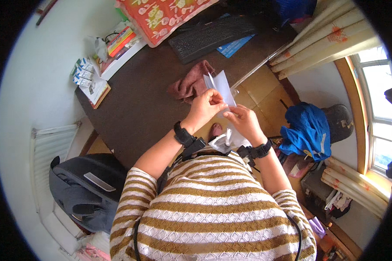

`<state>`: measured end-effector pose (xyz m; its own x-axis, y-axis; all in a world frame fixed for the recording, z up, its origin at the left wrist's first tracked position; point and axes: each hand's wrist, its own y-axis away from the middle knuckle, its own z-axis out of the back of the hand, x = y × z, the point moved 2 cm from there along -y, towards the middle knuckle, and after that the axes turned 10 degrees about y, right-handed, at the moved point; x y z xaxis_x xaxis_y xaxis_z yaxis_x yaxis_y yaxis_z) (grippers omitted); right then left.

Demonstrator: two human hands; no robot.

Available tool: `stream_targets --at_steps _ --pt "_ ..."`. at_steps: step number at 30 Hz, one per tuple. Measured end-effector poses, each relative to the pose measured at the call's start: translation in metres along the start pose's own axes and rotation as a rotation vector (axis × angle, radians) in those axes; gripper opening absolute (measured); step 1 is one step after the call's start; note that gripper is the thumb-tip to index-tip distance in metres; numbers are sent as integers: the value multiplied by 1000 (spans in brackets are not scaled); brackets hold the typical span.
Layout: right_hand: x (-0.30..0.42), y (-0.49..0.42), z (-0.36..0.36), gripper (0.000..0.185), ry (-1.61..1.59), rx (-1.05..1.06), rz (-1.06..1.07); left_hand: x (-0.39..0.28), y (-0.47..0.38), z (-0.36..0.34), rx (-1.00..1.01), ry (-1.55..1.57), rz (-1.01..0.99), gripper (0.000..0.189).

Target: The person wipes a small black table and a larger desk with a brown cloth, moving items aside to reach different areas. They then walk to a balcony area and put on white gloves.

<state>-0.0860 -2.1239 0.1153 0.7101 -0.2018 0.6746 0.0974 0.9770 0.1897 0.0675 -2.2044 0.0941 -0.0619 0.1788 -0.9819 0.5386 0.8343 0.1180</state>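
Observation:
Both hands meet in front of my body, beside the edge of a dark desk. My left hand pinches a folded white sheet, paper or thin plastic, at its lower end. On the sheet's right side, my right hand grips the same end between thumb and fingers. A crumpled clear plastic bag hangs below the hands; whether it is joined to the sheet, I cannot tell. Just behind my left hand, a brown-red cloth lies bunched on the desk.
A black keyboard lies towards the desk's back, near a red patterned cloth. Small boxes and a book sit at the left. A dark backpack is at lower left; a blue garment hangs at right.

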Motion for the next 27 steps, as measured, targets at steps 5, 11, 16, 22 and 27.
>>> stream_targets --at_steps 5,11,16,22,27 --pt "-10 -2 7 32 -10 -29 -3 -25 3 -21 -102 -562 -399 19" --pt "-36 -9 8 30 -199 14 43 -14 -5 -31 -110 -602 -274 18" --pt "-59 -15 4 28 -441 84 -45 -2 -11 -41 -42 -695 -500 17" --pt "-90 -14 4 29 -433 107 -274 15 -22 -56 34 -640 -507 16" --pt "-123 -11 18 27 -585 -21 -371 37 -32 -52 -130 -668 -615 23"
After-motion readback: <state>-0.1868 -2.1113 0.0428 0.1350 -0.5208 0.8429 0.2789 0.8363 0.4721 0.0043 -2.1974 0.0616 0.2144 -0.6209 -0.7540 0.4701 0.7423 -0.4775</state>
